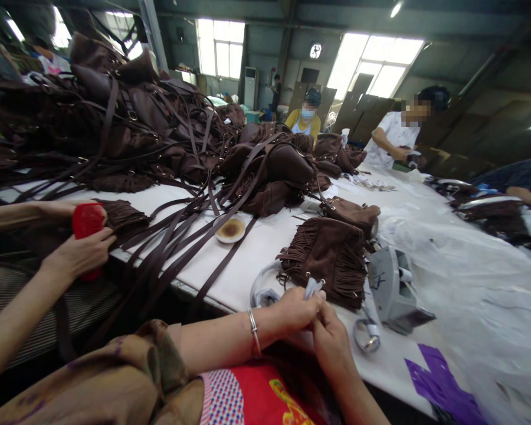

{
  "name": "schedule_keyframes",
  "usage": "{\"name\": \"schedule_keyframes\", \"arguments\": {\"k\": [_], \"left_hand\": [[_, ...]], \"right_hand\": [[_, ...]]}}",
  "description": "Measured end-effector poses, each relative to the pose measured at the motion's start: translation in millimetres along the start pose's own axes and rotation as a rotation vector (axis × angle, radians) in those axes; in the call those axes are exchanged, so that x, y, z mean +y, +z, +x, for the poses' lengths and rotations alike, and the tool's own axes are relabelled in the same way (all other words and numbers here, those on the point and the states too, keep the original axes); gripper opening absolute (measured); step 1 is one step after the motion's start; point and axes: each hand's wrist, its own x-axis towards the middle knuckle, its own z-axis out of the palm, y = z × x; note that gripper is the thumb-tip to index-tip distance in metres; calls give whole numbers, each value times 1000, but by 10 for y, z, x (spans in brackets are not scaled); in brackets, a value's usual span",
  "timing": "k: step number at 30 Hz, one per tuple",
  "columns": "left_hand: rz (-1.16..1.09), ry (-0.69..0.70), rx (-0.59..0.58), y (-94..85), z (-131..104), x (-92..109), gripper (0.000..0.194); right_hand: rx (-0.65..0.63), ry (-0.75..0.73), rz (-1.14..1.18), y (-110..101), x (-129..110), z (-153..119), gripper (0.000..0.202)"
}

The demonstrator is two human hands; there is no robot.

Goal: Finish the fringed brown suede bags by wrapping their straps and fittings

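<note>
A dark brown fringed suede bag (321,260) lies on the white table just beyond my hands. My left hand (297,308), a silver bangle on its wrist, is closed on a strip of whitish wrapping (313,287) that sticks up between the fingers by the bag's near edge. Fingers pressed together, my right hand (331,337) meets the left at the same spot; the part it pinches is mostly hidden. A loop wrapped in pale material (265,286) rests left of the bag. To the right lies a smaller wrapped ring with a metal clasp (367,335).
A grey tape dispenser (393,289) stands right of the bag, near clear plastic sheeting (464,277) and purple tape (442,378). Many brown bags (159,118) with trailing straps are heaped left. A small dish (230,228) sits mid-table. A co-worker's hands hold a red object (87,221).
</note>
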Motion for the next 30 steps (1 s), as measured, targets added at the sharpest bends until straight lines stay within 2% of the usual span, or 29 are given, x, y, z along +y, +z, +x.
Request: {"name": "schedule_keyframes", "arguments": {"k": [2, 5, 7, 11, 12, 15, 18, 20, 23, 26, 30], "left_hand": [[154, 12, 100, 19, 2, 17, 41], [298, 81, 133, 10, 22, -7, 43], [372, 149, 125, -18, 31, -38, 43], [465, 204, 141, -66, 25, -95, 40], [482, 214, 148, -72, 23, -110, 40], [529, 267, 129, -95, 18, -168, 36], [570, 328, 102, -153, 5, -233, 31], [592, 352, 110, -207, -11, -266, 31], [616, 348, 130, -283, -24, -289, 32], [652, 349, 133, -327, -5, -293, 35], [718, 460, 172, -330, 40, -314, 37]], "right_hand": [[18, -110, -126, 35, 7, -61, 42], [-35, -184, -208, 9, 81, -113, 51], [-63, -241, -260, -81, 132, -89, 46], [0, -470, -436, -346, 62, 157, 36], [-32, -527, -500, -402, -1, 251, 38], [-263, -605, -742, -487, -241, 541, 41], [-426, -633, -943, -459, -428, 769, 31], [-511, -675, -970, -413, -475, 868, 21], [-592, -733, -905, -357, -449, 939, 20], [-568, -755, -837, -343, -384, 949, 20], [-491, -754, -772, -344, -327, 926, 18]]}}
